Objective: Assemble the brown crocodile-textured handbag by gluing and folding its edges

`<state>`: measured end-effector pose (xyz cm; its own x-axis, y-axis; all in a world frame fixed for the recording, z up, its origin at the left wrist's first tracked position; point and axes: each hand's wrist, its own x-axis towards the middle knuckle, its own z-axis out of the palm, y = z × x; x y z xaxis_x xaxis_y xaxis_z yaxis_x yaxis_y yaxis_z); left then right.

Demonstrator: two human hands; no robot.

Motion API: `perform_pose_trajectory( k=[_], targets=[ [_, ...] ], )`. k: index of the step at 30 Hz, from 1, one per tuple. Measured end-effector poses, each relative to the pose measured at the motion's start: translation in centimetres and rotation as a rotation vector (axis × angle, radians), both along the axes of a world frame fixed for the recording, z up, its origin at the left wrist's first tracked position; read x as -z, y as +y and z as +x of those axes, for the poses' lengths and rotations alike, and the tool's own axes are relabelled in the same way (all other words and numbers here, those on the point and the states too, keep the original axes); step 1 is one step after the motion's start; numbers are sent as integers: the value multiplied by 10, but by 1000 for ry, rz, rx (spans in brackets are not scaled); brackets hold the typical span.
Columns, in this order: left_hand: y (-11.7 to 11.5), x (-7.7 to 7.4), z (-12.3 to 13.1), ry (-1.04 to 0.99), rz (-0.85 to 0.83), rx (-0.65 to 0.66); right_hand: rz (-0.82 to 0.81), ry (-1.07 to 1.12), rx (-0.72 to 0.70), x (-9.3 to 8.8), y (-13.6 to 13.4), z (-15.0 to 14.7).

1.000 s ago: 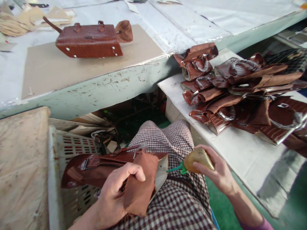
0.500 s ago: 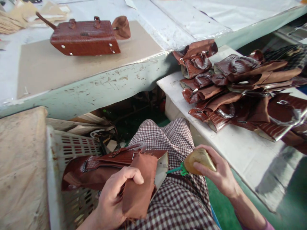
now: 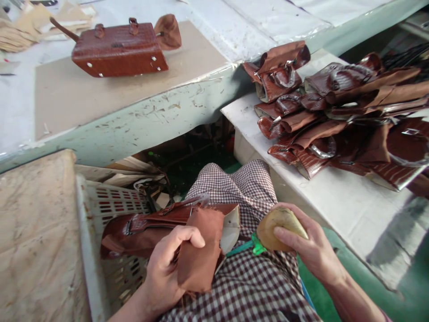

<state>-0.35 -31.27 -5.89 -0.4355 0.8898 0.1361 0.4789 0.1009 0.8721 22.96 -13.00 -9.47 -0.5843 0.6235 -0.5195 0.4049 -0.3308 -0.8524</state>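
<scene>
My left hand (image 3: 167, 268) is closed on a brown leather bag piece (image 3: 157, 226) lying across my lap, its fingers pinching the piece's matte brown lining flap (image 3: 201, 255). My right hand (image 3: 308, 248) grips a tan glue bottle (image 3: 279, 221) with a green nozzle (image 3: 250, 246). The nozzle points at the pale open edge of the bag piece and sits just beside it. My checkered trousers (image 3: 248, 286) lie beneath both hands.
A finished brown handbag (image 3: 117, 47) rests on cardboard on the worktable (image 3: 134, 120). A pile of brown leather bag parts (image 3: 335, 112) lies on the white bench at right. A white slotted plastic basket (image 3: 110, 210) stands at my left, beside a brown board (image 3: 33, 232).
The view has shifted slightly. The nozzle has come closer to the bag piece's open edge. Both hands keep their grips.
</scene>
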Motion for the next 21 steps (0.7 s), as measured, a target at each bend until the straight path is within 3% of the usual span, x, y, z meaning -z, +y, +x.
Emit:
perform_pose_trajectory(
  k=[8,14,21],
  targets=[
    [1,-1,0,-15,-7,-15,-30,28,36,4,-7,0],
    [3,-4,5,-106,-15,-91,158,-123,-31,2,10,4],
    [3,-2,4,-139,-29,-98,281,-242,-2,11,18,0]
  ],
)
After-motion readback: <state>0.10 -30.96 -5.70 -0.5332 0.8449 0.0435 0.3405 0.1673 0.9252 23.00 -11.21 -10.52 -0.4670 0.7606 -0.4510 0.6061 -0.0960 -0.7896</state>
